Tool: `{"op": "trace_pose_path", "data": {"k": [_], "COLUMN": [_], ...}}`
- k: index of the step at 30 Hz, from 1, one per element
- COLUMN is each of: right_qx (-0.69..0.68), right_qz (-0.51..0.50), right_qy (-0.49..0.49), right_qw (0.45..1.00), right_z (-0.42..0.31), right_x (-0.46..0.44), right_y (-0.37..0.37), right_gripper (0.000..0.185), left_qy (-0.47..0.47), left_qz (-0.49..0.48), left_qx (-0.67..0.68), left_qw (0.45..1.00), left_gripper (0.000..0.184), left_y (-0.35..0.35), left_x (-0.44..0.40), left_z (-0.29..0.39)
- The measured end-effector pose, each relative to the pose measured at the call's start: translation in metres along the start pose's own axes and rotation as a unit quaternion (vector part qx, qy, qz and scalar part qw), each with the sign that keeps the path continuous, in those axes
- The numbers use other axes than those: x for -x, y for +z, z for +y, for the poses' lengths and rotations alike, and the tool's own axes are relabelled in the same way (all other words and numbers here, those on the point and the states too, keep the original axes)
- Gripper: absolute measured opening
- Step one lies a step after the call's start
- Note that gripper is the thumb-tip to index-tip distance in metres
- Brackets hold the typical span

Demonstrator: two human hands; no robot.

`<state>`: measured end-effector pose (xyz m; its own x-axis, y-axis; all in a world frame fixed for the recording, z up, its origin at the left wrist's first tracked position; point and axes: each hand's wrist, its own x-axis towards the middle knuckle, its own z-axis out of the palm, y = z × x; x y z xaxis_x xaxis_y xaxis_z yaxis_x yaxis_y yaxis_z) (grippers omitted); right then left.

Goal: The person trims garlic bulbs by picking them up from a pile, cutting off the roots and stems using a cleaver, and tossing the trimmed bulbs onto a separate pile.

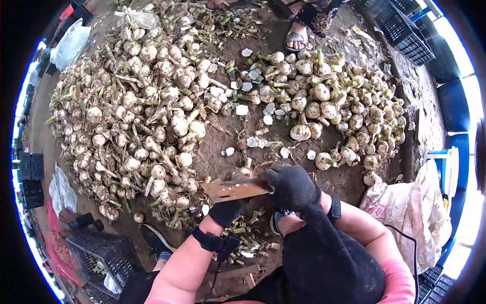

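Note:
My right hand (294, 188), in a dark glove, is closed round the handle of a broad, rusty cleaver (234, 191). Its blade points left and lies across the front of my left hand (226, 212), which wears a dark glove too. Just beyond the blade shows a pale, soil-streaked bulb (243, 174) with a short stalk; my left hand appears to be gripping it from below, though the blade hides most of its fingers. Bits of cut stalk and peel (250, 235) lie on the ground under my hands.
A large heap of stalked bulbs (129, 116) covers the left; a smaller pile of trimmed bulbs (349, 109) lies right. White slices (242, 110) are scattered between. A black crate (104, 258), a white sack (412, 213) and another person's sandalled foot (296, 39) are around.

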<state>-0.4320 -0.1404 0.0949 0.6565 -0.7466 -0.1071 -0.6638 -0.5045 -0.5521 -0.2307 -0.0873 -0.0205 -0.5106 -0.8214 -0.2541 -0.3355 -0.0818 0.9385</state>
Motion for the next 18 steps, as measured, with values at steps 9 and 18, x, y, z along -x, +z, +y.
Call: {"op": "trace_pose_path", "data": {"k": [9, 18], "right_qx": [0.006, -0.214], "right_qz": [0.012, 0.077], "right_qy": [0.017, 0.153], "right_qw": [1.0, 0.962], "right_z": [0.001, 0.052], "right_x": [0.001, 0.019], "right_y": [0.004, 0.0], "right_gripper": [0.025, 0.02], "left_qy": [-0.026, 0.002], "left_qz": [0.069, 0.083], "left_qx": [0.124, 0.111], "left_qw": [0.989, 0.99], "left_gripper": [0.037, 0.031], "left_y": [0.002, -0.013], "left_x": [0.023, 0.027], "left_z": [0.022, 0.067]}}
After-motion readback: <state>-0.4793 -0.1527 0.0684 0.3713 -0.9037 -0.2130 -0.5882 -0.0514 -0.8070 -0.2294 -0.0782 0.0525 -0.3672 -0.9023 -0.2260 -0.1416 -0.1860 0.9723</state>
